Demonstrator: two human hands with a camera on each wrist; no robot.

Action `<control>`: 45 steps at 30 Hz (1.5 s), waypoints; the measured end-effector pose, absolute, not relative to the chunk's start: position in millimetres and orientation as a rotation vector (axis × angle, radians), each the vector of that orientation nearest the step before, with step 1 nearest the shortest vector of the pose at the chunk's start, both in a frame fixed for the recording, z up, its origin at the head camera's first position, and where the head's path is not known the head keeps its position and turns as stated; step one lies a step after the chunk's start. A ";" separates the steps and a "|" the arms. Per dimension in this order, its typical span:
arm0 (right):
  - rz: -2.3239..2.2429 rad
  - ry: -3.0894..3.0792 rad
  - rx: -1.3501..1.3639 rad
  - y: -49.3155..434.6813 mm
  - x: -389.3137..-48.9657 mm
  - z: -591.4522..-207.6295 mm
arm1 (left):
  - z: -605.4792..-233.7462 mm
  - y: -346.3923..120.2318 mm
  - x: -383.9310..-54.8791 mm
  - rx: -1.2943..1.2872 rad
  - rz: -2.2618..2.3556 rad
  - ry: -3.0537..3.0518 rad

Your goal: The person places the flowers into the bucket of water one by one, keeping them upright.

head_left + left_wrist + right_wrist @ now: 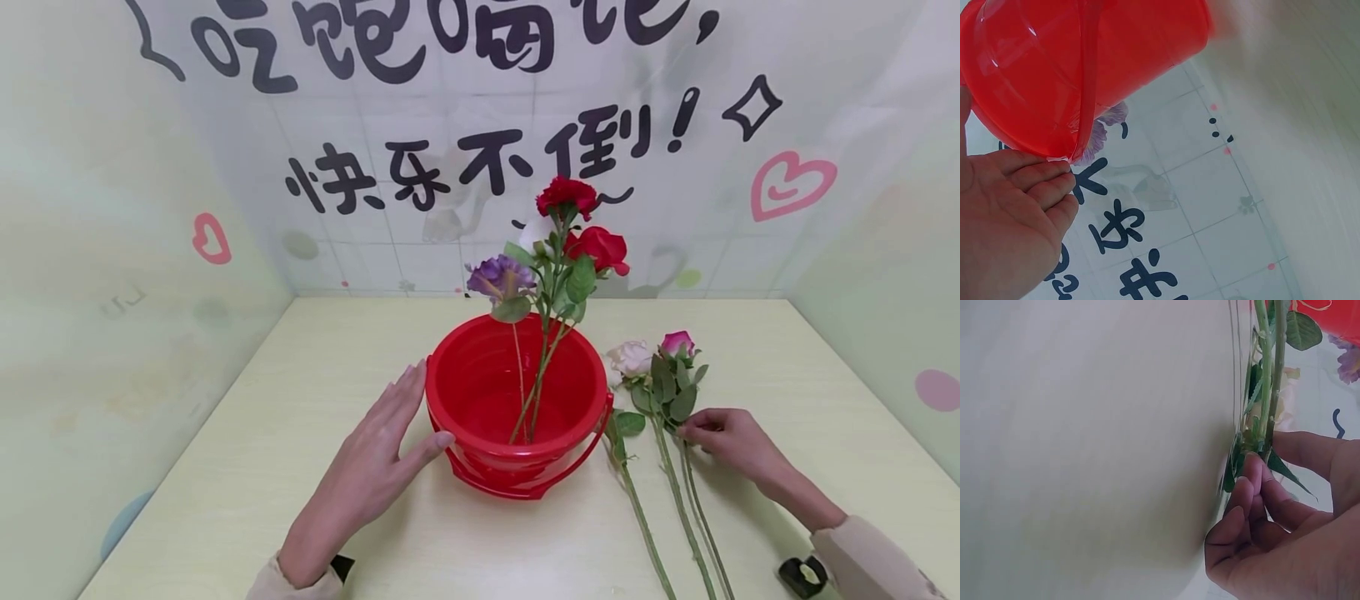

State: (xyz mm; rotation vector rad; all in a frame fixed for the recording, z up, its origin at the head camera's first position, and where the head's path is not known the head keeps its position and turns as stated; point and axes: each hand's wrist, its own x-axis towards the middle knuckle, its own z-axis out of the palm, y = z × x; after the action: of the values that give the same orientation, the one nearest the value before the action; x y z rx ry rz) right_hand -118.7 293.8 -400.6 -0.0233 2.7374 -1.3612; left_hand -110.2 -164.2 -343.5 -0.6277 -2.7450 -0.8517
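A red plastic bucket (517,467) stands mid-table, its handle lowered at the front. Inside lean several flowers: a purple flower (501,277), a red carnation (566,197), a red rose (600,248) and a white bloom partly hidden behind leaves. My left hand (367,467) rests against the bucket's left rim with straight fingers, also seen from the palm side in the left wrist view. To the right of the bucket, my right hand (731,442) pinches the stem of a pink rose (677,342) just below its leaves. In the right wrist view, thumb and fingertips (1252,465) meet at the stem.
A pale rose (632,358) lies beside the pink one, and another stem (637,500) with leaves lies nearer the bucket, its bloom hard to make out. Printed sheets stand at the back and sides of the table (352,350). A black wrist strap (802,577) shows below the right sleeve.
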 end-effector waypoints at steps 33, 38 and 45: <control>-1.576 2.860 -0.119 299.5 -126.2 -355.9 | -341.7 -164.4 -108.1 -0.652 -0.837 -2.727; -1.600 2.847 -0.122 299.5 -127.3 -344.2 | -341.3 -164.3 -108.0 -0.645 -0.838 -2.734; -1.601 2.856 -0.140 296.5 -129.8 -327.5 | -341.5 -163.6 -107.8 -0.630 -0.835 -2.752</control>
State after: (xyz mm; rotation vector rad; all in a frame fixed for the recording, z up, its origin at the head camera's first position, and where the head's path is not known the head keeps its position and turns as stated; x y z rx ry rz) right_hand -129.8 296.5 -327.5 -0.1396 2.8561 -1.6015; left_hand -107.8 -163.6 -341.5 -0.6295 -2.7520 -0.8351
